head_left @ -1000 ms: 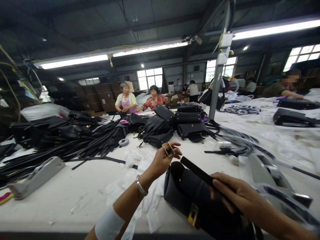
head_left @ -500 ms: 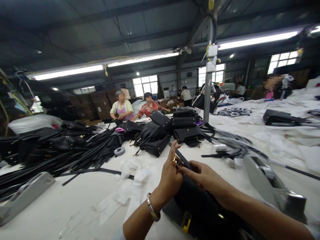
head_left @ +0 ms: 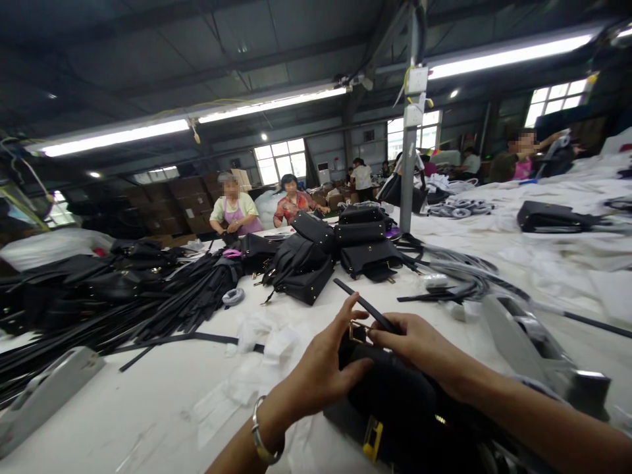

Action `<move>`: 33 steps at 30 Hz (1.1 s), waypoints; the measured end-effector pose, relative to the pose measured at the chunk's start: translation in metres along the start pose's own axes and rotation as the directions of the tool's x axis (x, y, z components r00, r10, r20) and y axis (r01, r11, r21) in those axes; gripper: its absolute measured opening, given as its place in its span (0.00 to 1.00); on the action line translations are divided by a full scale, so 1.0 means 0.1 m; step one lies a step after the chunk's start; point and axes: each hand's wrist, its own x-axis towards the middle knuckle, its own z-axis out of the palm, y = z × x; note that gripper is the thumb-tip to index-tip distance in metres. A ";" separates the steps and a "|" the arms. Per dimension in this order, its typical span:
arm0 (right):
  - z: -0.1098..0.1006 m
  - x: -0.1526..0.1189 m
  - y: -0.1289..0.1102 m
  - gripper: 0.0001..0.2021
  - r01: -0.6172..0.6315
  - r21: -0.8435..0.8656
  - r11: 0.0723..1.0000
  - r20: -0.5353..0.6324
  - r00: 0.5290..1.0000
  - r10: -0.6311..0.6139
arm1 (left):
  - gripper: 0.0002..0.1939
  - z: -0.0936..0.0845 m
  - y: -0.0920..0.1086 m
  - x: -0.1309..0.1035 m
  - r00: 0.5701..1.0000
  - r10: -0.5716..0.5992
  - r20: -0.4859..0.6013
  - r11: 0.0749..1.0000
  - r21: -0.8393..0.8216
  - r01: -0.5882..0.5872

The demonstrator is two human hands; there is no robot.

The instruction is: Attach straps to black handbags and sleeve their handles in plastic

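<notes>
A black leather handbag (head_left: pixel 395 408) with a gold clasp lies on the white table in front of me. My left hand (head_left: pixel 323 365) grips the bag's near end, thumb up beside a gold metal buckle (head_left: pixel 359 330). My right hand (head_left: pixel 419 345) pinches a black strap (head_left: pixel 365 305) right at that buckle; the strap's free end points up and away to the left. Both hands meet over the top of the bag.
White wrapping paper (head_left: pixel 257 368) lies left of the bag. A pile of black straps (head_left: pixel 118 303) covers the left side, stacked black handbags (head_left: pixel 336 253) sit mid-table. Tape dispensers (head_left: pixel 538 355) stand right and left. Two seated people (head_left: pixel 257 207) work at the far end, beside a metal pole (head_left: pixel 408 151).
My left hand, which held the gold buckle up alone, came down to the bag. My right hand brought the strap end to the buckle, and both now hold together.
</notes>
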 end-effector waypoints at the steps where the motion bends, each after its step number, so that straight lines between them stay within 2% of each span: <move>1: -0.02 -0.01 -0.02 0.15 -0.043 0.052 0.998 0.013 0.999 0.043 | 0.43 -0.03 -0.01 -0.02 1.000 0.024 -0.011 0.999 -0.041 -0.024; 3: -0.04 -0.04 -0.07 0.16 -0.083 0.127 0.988 0.052 0.996 0.077 | 0.28 -0.04 -0.04 -0.04 0.995 0.051 -0.083 0.997 -0.055 -0.056; 5: -0.06 -0.05 -0.10 0.17 -0.048 0.149 0.988 0.075 0.996 0.037 | 0.17 -0.03 -0.07 -0.03 0.986 0.042 -0.159 0.998 -0.029 -0.047; 8: -0.08 -0.08 -0.09 0.20 0.059 0.112 0.992 0.070 0.995 -0.068 | 0.16 -0.01 -0.07 0.00 0.977 -0.036 -0.209 0.998 -0.060 0.024; 11: -0.12 -0.13 0.00 0.24 0.131 0.166 0.977 0.064 0.988 -0.143 | 0.15 -0.01 -0.09 0.04 0.965 -0.149 -0.215 0.957 -0.276 0.086; 14: -0.14 -0.18 0.14 0.25 0.082 0.217 0.973 0.062 0.993 -0.097 | 0.16 0.00 -0.18 0.06 0.937 -0.244 -0.249 0.808 -0.586 0.055; 16: -0.13 -0.19 0.23 0.25 0.019 0.191 0.981 0.080 0.996 -0.035 | 0.18 0.04 -0.25 0.07 0.908 -0.303 -0.290 0.687 -0.727 -0.003; 19: -0.09 -0.18 0.30 0.27 -0.062 0.168 0.984 0.130 0.991 0.040 | 0.20 0.11 -0.29 0.07 0.876 -0.387 -0.288 0.522 -0.852 -0.050; 22: -0.03 -0.15 0.28 0.28 -0.098 0.158 0.982 0.197 0.978 0.066 | 0.20 0.17 -0.26 0.06 0.879 -0.412 -0.240 0.430 -0.902 -0.045; 25: 0.01 -0.10 0.22 0.28 -0.070 0.138 0.988 0.197 0.979 0.042 | 0.19 0.23 -0.19 0.03 0.942 -0.301 -0.147 0.481 -0.877 0.017; 27: 0.03 -0.06 0.16 0.28 0.025 0.061 0.998 0.104 0.994 -0.031 | 0.18 0.25 -0.14 0.02 0.970 -0.211 -0.120 0.606 -0.795 0.034; 28: 0.04 -0.05 0.14 0.28 0.092 -0.010 0.996 0.042 0.995 -0.091 | 0.16 0.26 -0.11 0.02 0.972 -0.185 -0.146 0.685 -0.728 0.021; 30: 0.05 -0.02 0.09 0.27 0.230 -0.173 0.958 -0.057 0.968 -0.243 | 0.13 0.28 -0.08 0.04 0.956 -0.162 -0.243 0.820 -0.572 -0.007; 31: 0.07 -0.01 0.07 0.27 0.288 -0.248 0.925 -0.090 0.944 -0.318 | 0.12 0.29 -0.07 0.05 0.946 -0.157 -0.283 0.863 -0.505 -0.008; 33: 0.11 0.02 0.05 0.29 0.369 -0.372 0.852 -0.120 0.891 -0.438 | 0.12 0.32 -0.05 0.07 0.947 -0.134 -0.291 0.909 -0.417 0.000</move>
